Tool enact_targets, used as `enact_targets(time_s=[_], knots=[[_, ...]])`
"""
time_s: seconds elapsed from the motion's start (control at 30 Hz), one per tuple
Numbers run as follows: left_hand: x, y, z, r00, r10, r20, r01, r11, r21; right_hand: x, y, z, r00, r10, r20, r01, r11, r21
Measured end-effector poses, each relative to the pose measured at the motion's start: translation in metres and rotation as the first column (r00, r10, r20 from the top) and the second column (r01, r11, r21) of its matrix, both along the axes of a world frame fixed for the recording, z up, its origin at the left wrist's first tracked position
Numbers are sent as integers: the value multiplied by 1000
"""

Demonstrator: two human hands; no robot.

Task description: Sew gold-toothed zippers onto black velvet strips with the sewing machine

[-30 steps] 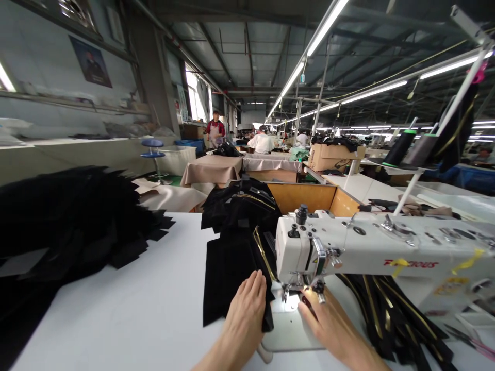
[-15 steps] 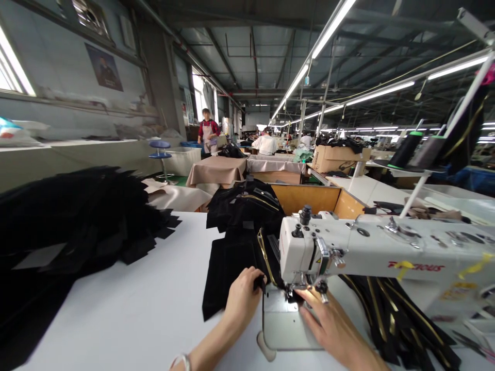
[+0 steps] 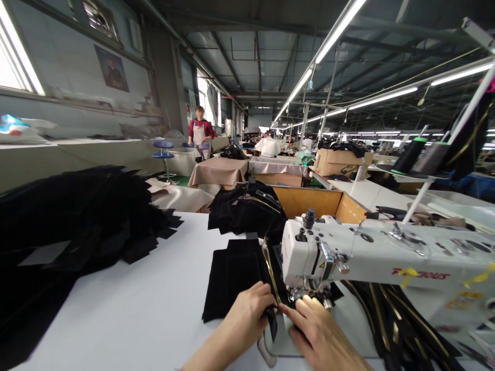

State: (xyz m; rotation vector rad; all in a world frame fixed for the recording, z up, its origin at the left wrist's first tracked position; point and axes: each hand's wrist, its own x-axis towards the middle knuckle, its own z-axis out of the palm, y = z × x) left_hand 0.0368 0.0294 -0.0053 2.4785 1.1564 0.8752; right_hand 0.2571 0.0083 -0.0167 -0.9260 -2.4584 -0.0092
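A black velvet-like garment panel (image 3: 232, 281) with a gold-edged zipper (image 3: 271, 273) lies on the white sewing table (image 3: 116, 304) and runs under the head of a white industrial sewing machine (image 3: 309, 252). My left hand (image 3: 247, 314) pinches the panel's near end beside the zipper. My right hand (image 3: 313, 330) sits just below the needle area, its fingertips on the same edge. The machine's foot is partly hidden by my fingers and the cloth.
A large heap of black cut pieces (image 3: 69, 216) covers the table's left side. Black strips with gold zippers (image 3: 398, 324) hang at the right. Thread cones (image 3: 412, 157) stand on a stand behind the machine. A co-worker in an apron (image 3: 200, 134) stands far back.
My left hand has gone from lying flat on the panel to pinching its end. My right hand has moved left towards it, and a corner of cloth now lifts between them.
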Motion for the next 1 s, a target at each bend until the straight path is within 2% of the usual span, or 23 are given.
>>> enact_targets(time_s=[0.1, 0.33, 0.43, 0.5, 0.6, 0.67, 0.83, 1.0], knots=[[0, 0, -1, 1000, -23, 14, 23, 1000, 3, -4, 1, 1, 999, -24, 36, 25, 999, -43], [2, -2, 2, 995, 20, 98, -16, 999, -41, -3, 1, -5, 996, -48, 79, 39, 994, 106], [-5, -3, 14, 973, 131, 189, -116, 990, -85, -1, 1, -6, 1000, -27, 17, 24, 989, 147], [-16, 4, 24, 927, 265, 267, -232, 961, -151, -1, 2, -5, 999, -9, -42, 17, 977, 213], [-32, 33, 37, 833, 456, 313, -370, 880, -296, 0, 3, -5, 997, 9, -76, 14, 955, 295], [-36, 62, 42, 816, 510, 273, -394, 836, -382, 0, 5, -5, 996, 13, -85, 15, 948, 316], [-17, 129, 45, 858, 494, 139, -334, 744, -579, 3, 9, -8, 996, 32, -86, -4, 950, 311], [2, 165, 41, 872, 488, 39, -312, 615, -724, 9, 13, -12, 989, 24, -147, 15, 966, 257]])
